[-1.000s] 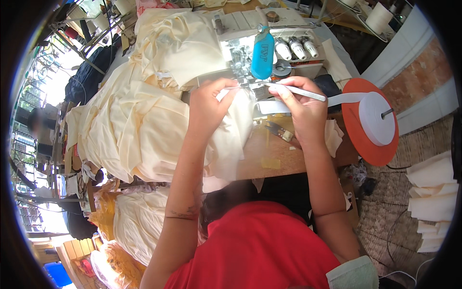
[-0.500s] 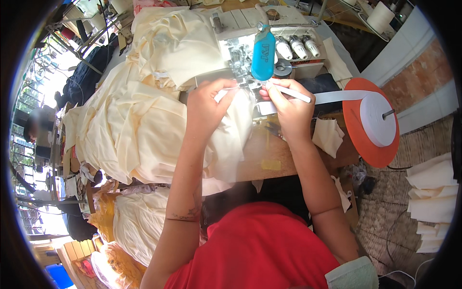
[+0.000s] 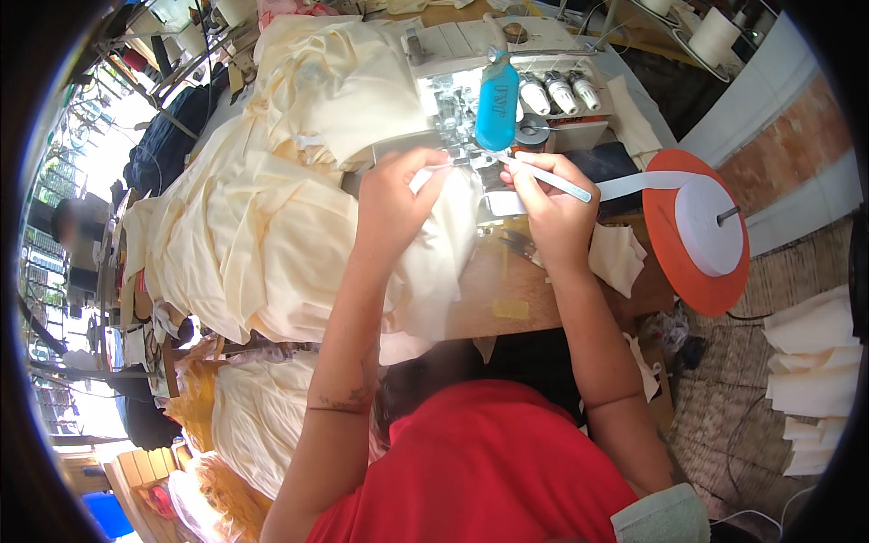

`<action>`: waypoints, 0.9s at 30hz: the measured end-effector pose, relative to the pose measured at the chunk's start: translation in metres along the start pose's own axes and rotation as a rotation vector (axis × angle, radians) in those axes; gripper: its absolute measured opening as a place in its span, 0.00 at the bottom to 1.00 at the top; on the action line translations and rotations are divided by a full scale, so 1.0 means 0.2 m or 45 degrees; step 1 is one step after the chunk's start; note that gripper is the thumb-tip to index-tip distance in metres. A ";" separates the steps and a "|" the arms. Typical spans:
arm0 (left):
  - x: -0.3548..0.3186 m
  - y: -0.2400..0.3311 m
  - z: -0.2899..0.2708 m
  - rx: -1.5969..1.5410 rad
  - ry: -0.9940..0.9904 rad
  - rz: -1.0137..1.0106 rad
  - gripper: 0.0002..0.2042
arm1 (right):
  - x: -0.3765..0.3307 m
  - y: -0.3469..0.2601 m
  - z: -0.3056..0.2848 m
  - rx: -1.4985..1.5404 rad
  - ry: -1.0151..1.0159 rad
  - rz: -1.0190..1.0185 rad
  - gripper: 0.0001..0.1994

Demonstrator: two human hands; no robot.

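Note:
My right hand point(image 3: 558, 210) grips slim, pale tweezers point(image 3: 563, 185), their tapered tip pointing left at the needle area of a sewing machine point(image 3: 457, 100). Across from it, my left hand point(image 3: 403, 195) is closed in a pinch beside the same spot; what sits between its fingertips is too small to make out. Cream fabric point(image 3: 444, 240) hangs over the table edge beneath the left fingers. White elastic tape point(image 3: 625, 186) runs from a roll point(image 3: 708, 224) on an orange disc point(image 3: 665, 235), behind my right hand, to the machine. A blue oblong piece point(image 3: 496, 109) hangs before the machine head.
A big heap of cream fabric point(image 3: 262, 235) covers the table's left side. Small scissors point(image 3: 518, 242) lie on the wooden tabletop point(image 3: 489, 312) near a cream scrap point(image 3: 617, 258). White thread cones point(image 3: 720, 36) stand at the upper right. Folded cream pieces point(image 3: 815, 362) are stacked at far right.
My right hand has shifted slightly right, and the tweezers have turned to a steeper slant. The left hand stays pinched at nearly the same place.

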State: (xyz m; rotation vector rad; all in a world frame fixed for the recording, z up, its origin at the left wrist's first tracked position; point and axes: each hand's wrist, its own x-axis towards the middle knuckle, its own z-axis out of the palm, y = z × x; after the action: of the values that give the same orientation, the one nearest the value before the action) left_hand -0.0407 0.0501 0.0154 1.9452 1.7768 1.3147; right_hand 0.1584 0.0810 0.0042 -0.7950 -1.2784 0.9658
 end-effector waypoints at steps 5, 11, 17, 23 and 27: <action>-0.01 0.01 0.01 -0.040 0.007 -0.011 0.08 | -0.02 -0.03 -0.01 -0.033 -0.033 0.033 0.05; 0.02 0.03 -0.02 -0.202 -0.065 -0.044 0.07 | -0.02 0.02 -0.02 -0.040 0.009 -0.041 0.05; 0.02 0.01 -0.03 -0.165 -0.035 0.057 0.07 | -0.05 -0.04 -0.06 0.100 -0.036 0.014 0.06; 0.03 0.08 -0.12 -0.516 -0.223 -0.187 0.08 | -0.08 -0.09 -0.10 0.187 -0.054 -0.024 0.07; 0.04 0.10 -0.14 -0.648 -0.313 -0.204 0.08 | -0.07 -0.13 -0.08 0.340 -0.108 0.061 0.07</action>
State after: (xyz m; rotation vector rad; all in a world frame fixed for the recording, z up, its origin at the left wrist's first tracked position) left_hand -0.0479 0.0407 0.0494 1.5701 1.2935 1.2553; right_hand 0.1785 0.0584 0.0192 -0.5840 -1.1761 1.1911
